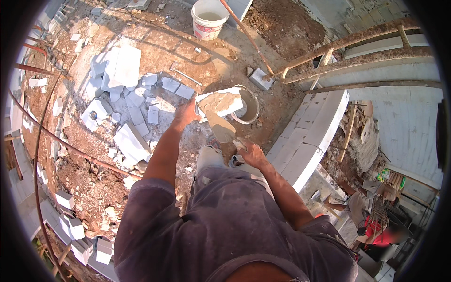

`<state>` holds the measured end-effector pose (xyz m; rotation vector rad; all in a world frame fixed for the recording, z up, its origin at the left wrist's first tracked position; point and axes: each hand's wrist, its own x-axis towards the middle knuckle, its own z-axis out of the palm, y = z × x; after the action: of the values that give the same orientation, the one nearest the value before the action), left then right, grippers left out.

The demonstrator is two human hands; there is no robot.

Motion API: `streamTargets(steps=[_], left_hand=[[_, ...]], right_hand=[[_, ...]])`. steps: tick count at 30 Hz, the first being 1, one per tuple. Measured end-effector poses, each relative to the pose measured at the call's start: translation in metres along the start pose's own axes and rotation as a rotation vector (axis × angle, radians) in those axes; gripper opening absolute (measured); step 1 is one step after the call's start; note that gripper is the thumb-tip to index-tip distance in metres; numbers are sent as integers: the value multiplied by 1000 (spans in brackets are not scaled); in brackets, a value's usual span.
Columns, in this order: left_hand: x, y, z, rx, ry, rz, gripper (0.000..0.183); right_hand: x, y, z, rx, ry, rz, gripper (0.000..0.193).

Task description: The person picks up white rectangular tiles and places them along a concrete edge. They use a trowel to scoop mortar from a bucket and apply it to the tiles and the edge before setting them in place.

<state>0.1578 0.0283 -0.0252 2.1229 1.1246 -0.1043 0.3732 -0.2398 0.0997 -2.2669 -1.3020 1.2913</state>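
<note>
My left hand (pixel 187 113) grips the left end of a white building block (pixel 233 107), its fingers around the edge. Grey-brown mortar (pixel 219 100) is spread along the block's upper face. In my right hand (pixel 252 154) is a trowel (pixel 221 129), gripped by its handle; the blade reaches up to the mortar at the block's near side. Just beyond the block's right end stands a round mortar bucket (pixel 255 107), partly hidden by the block. A long-handled hammer (pixel 186 75) lies on the ground ahead.
White blocks (pixel 126 68) and broken pieces lie on the left. A low block wall (pixel 300 134) runs along my right, with wooden poles (pixel 361 60) beyond. Farther ahead stands a white bucket (pixel 209 21). Another person in red (pixel 373 231) is at lower right, beyond the wall.
</note>
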Motion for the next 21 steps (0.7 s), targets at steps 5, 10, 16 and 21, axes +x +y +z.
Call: streamTargets(steps=[5,10,16,21], left_hand=[[2,-4,3,45,-12,-28,121],[11,3,1,39,-53,-60,121],[7,5,-12,38,-111,-140,120],[11,7,0,41,-98,-93,120]], right_hand=[[-7,12,-25,60,196,18,47],[-1,76,7,127,252,-21,48],[-20,65,-19,31,276,7,53],[47,65,-55,-151,360,136,51]])
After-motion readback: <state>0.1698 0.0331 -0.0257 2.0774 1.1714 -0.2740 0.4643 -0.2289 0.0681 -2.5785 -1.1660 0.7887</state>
